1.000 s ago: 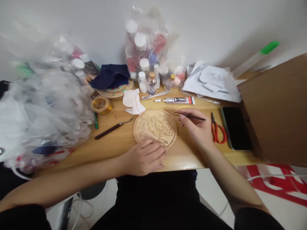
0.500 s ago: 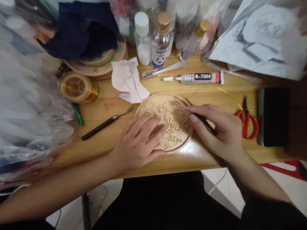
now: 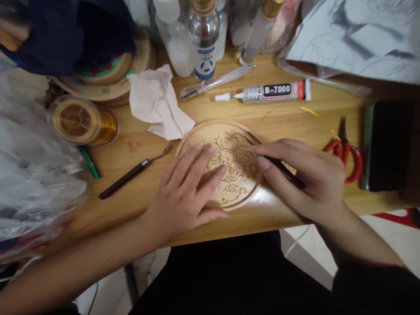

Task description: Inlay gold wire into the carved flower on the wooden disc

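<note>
A round wooden board [image 3: 241,181] lies on the table, with a flower pattern outlined in gold wire on its face. Over its left part rests my left hand [image 3: 187,188], fingers spread and flat, hiding some of the pattern. Between the thumb and fingers of my right hand [image 3: 302,175] are black tweezers [image 3: 278,162], their tips above the upper right of the flower. Whether the tips pinch anything is too small to tell. To the left of the board lies a dark-handled tool with a bent metal tip [image 3: 126,179].
Behind the board are a crumpled tissue [image 3: 159,100], a pen [image 3: 218,82], a B-7000 glue tube [image 3: 275,92] and several bottles [image 3: 203,43]. Red-handled pliers [image 3: 352,162] and a dark phone-like slab [image 3: 387,148] lie right. A gold wire spool [image 3: 85,120] stands left.
The view has shifted closer, so things at the back sit higher and wider apart. My left hand's fingers have spread and flattened more. My right hand keeps hold of the tweezers over the flower.
</note>
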Action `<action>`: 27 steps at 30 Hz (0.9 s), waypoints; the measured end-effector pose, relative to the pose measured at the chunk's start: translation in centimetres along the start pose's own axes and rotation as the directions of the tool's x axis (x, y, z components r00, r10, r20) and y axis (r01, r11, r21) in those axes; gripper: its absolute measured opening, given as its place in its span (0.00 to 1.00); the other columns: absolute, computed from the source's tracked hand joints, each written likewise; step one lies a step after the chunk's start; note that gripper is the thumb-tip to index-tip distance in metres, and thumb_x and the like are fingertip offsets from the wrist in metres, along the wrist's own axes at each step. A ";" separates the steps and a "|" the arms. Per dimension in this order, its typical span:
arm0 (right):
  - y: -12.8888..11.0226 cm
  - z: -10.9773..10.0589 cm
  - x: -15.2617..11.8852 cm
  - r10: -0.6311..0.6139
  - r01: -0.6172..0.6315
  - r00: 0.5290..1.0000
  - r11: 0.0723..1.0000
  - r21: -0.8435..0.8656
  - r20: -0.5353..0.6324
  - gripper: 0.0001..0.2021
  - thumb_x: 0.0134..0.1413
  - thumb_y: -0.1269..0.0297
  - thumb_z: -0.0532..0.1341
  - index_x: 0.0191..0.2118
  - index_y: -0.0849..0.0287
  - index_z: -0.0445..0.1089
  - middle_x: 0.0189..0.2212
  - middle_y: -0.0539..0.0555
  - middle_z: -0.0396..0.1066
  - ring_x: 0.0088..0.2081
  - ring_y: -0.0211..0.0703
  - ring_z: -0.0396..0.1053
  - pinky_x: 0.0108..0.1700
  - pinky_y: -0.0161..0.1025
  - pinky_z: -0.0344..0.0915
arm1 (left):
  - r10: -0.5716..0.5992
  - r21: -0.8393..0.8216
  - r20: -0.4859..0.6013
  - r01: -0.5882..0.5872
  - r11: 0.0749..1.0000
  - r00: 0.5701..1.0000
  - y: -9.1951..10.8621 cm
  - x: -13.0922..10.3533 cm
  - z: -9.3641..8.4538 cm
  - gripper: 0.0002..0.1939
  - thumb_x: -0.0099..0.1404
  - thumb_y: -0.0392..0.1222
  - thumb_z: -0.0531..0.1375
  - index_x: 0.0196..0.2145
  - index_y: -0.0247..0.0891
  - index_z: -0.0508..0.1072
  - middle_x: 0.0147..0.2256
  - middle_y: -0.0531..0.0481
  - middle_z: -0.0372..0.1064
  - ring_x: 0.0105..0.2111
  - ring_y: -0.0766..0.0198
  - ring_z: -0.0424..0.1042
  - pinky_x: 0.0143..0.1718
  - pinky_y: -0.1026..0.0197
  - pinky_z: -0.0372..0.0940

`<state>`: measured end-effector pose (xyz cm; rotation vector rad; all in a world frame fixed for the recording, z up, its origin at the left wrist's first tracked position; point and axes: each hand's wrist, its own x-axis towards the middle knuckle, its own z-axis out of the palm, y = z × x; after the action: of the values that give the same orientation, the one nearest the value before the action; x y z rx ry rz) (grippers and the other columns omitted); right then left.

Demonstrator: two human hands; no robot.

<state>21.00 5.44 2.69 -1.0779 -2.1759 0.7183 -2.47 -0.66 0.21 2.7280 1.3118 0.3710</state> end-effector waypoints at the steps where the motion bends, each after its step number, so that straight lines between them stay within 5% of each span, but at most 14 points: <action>1: 0.0 0.0 0.0 0.001 -0.001 1.000 1.000 0.003 0.001 0.10 0.60 0.74 0.62 0.46 0.60 0.75 0.34 0.53 0.78 0.33 0.36 0.75 0.36 0.34 0.72 | 0.004 0.007 0.000 -0.004 1.000 1.000 0.0 0.1 -0.1 0.35 0.67 0.63 0.57 0.61 0.34 0.67 0.62 0.28 0.60 0.62 0.35 0.61 0.57 0.40 0.62; 19: 0.4 0.1 0.1 -0.008 0.009 1.000 1.000 0.020 -0.017 0.10 0.60 0.75 0.61 0.46 0.62 0.75 0.40 0.56 0.80 0.41 0.38 0.78 0.43 0.33 0.74 | 0.039 0.093 -0.033 -0.036 0.995 0.999 -0.1 -0.3 0.1 0.35 0.71 0.63 0.50 0.62 0.31 0.65 0.60 0.30 0.65 0.62 0.40 0.62 0.60 0.44 0.57; 23: 0.2 -0.1 0.1 -0.010 0.011 1.000 1.000 0.021 -0.021 0.10 0.60 0.74 0.61 0.46 0.60 0.75 0.41 0.55 0.80 0.41 0.39 0.78 0.43 0.33 0.74 | 0.027 0.093 -0.054 -0.022 0.995 0.998 -0.2 -0.2 0.1 0.37 0.72 0.63 0.48 0.60 0.24 0.67 0.58 0.28 0.67 0.61 0.41 0.63 0.60 0.44 0.58; 27: 0.1 -0.2 0.0 0.008 -0.008 1.000 1.000 0.014 -0.014 0.11 0.60 0.74 0.61 0.46 0.56 0.76 0.39 0.53 0.80 0.38 0.39 0.78 0.40 0.35 0.75 | 0.050 0.084 -0.082 -0.043 0.996 0.995 -0.2 -0.3 0.1 0.35 0.71 0.62 0.50 0.59 0.27 0.68 0.57 0.28 0.67 0.60 0.40 0.65 0.58 0.43 0.61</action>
<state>21.19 5.59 2.73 -1.0815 -2.1523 0.7262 -2.77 -0.70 -0.02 2.8445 1.3138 0.4502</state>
